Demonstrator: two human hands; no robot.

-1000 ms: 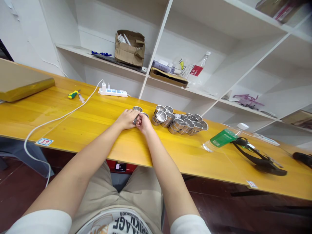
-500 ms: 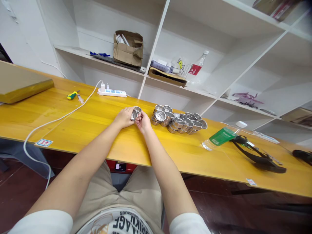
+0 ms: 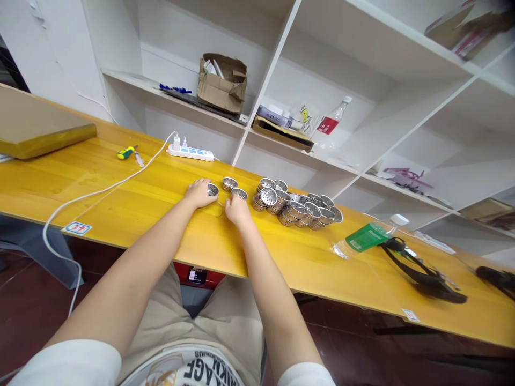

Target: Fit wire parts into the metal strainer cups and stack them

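Note:
My left hand (image 3: 200, 193) is closed around the left side of a small perforated metal cup (image 3: 213, 189) on the yellow table. My right hand (image 3: 238, 210) grips the near side of another metal cup (image 3: 240, 193). Between and a little behind these two stands a third metal cup (image 3: 229, 184), which neither hand touches. To the right of my right hand is a cluster of several stacked metal cups (image 3: 296, 209), some tilted.
The yellow table (image 3: 161, 209) also bears a green-labelled bottle (image 3: 368, 236), a black strapped device (image 3: 422, 273), a power strip (image 3: 190, 153) with a white cable, a screwdriver (image 3: 127, 153) and a large flat box (image 3: 40, 126). White shelves rise behind.
My hands have moved apart. The metal cups that were close together between them now stand separately, one at each hand and one between. The view has shifted slightly.

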